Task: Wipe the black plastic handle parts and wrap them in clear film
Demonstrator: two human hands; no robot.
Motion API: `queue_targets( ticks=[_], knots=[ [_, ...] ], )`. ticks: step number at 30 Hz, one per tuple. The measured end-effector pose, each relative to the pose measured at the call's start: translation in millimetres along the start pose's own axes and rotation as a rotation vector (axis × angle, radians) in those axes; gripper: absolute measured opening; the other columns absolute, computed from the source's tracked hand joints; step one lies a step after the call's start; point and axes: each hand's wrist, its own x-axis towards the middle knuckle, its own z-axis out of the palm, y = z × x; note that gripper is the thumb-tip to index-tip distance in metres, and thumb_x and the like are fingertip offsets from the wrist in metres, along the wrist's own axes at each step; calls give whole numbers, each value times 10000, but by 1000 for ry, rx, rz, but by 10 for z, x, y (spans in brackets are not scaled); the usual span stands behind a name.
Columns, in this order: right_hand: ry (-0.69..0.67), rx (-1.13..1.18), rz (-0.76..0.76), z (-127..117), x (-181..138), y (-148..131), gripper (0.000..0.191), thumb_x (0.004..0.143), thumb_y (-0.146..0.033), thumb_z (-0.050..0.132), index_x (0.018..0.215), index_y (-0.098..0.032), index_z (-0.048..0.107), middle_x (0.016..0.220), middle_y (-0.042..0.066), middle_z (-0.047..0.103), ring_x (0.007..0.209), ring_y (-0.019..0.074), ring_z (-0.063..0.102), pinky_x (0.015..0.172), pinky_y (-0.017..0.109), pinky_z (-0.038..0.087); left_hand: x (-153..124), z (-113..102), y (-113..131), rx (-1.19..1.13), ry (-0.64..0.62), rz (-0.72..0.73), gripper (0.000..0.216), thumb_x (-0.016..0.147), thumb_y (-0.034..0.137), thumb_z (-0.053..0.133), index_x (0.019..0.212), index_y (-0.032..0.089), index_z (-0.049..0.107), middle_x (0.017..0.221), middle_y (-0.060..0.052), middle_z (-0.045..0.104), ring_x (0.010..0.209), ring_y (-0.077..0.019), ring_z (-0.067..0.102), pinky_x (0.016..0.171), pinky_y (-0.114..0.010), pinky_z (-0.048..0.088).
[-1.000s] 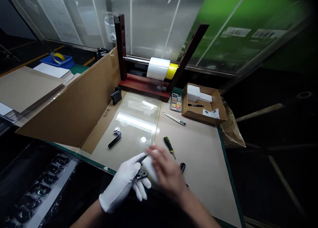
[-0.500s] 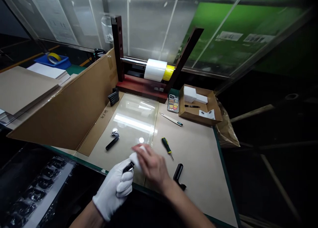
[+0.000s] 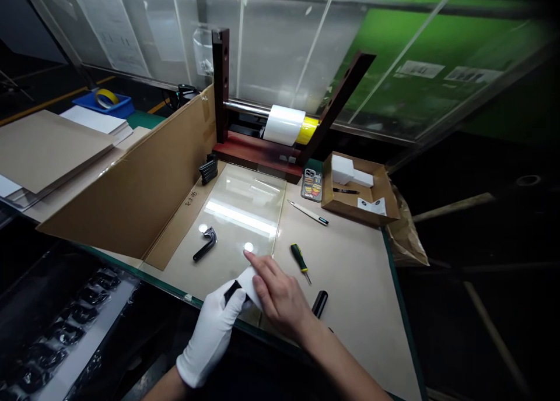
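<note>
My left hand (image 3: 209, 331), in a white glove, is closed around a small black part (image 3: 231, 291), mostly hidden by the fingers. My bare right hand (image 3: 282, 296) presses a folded white cloth (image 3: 249, 285) against that part, its index finger stretched out. To the left on the glass plate (image 3: 238, 194) lies a black curved handle (image 3: 205, 248) with a hooked end. A similar black handle (image 3: 320, 303) lies beyond my right forearm, partly covered by it. A green and yellow screwdriver (image 3: 299, 258) rests right of the glass.
A cardboard sheet (image 3: 126, 197) stands upright on the left. Behind are a wooden stand (image 3: 258, 156) with a white roll (image 3: 284, 125), black parts (image 3: 209, 169), a phone (image 3: 311, 185) and a shallow box (image 3: 359, 214). A pale pen-like tool (image 3: 308, 213) lies nearby.
The white cloth has shifted on the black part, and my left hand has turned it, thumb now on top. The whole view has moved slightly, so the table appears further right.
</note>
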Motion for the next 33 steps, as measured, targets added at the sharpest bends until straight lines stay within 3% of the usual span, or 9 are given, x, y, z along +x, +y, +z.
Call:
queue_targets(
  ticks=[6,12,16,20,22,25,26,30,33],
  knots=[
    [-86,-53,-25,151,-54,59,483,1055,-330,349,1507,-217,476,1487,86,565,1303,243,596,1011,380,570,91,-32,-154,-411,112,-122,335,926,431,671,1093,148,735,1220,-123,714,1265,-297,594,1124,-431,461],
    [0,-145,72,228,-8,-16,515,1060,-315,282,1524,-162,447,1505,142,534,1296,295,600,944,427,599,153,-72,-40,-363,89,-154,346,923,412,684,1095,117,742,1239,-140,707,1238,-297,614,1103,-421,484],
    [-40,-114,108,75,99,125,463,1024,-364,406,1441,-241,564,1466,104,583,1012,260,738,817,384,629,150,-122,20,-307,34,-135,343,906,423,704,1088,135,735,1221,-129,704,1214,-283,617,1058,-385,494],
    [161,-106,337,-197,108,270,466,1059,-331,309,1389,-169,595,1412,156,608,1157,291,673,967,470,559,158,-181,35,-143,35,-199,359,919,462,674,1072,137,696,1041,-90,691,906,-176,664,756,-258,501],
    [-8,44,284,-290,-17,168,407,1055,-347,372,1331,-225,644,1316,90,683,1198,253,651,1019,415,533,175,-208,39,-38,18,-172,333,892,451,704,1011,143,662,864,-18,630,714,-112,563,629,-219,410],
    [-590,284,149,-359,-231,-41,267,970,-365,583,1177,-309,744,1071,11,780,954,234,743,859,347,597,207,-243,49,144,31,-110,349,908,475,654,835,136,624,745,16,550,660,-104,467,601,-213,364],
    [-633,302,153,-353,-269,-79,258,964,-371,598,1167,-324,751,1053,4,784,932,233,747,830,337,600,216,-249,53,177,30,-121,377,927,498,612,827,135,625,758,2,571,677,-114,488,616,-217,384],
    [-102,232,152,-114,-208,-17,368,1050,-365,432,1344,-326,650,1375,45,646,1202,220,648,1001,346,531,252,-253,61,147,-220,-203,358,823,450,736,1001,144,685,954,-73,690,869,-192,628,779,-287,499],
    [-79,112,71,152,-103,91,390,1057,-362,391,1364,-325,630,1450,57,573,1142,217,678,961,351,557,278,-259,33,146,-395,-250,425,660,284,871,1030,147,712,1054,-91,706,959,-234,647,837,-328,526]
  ],
)
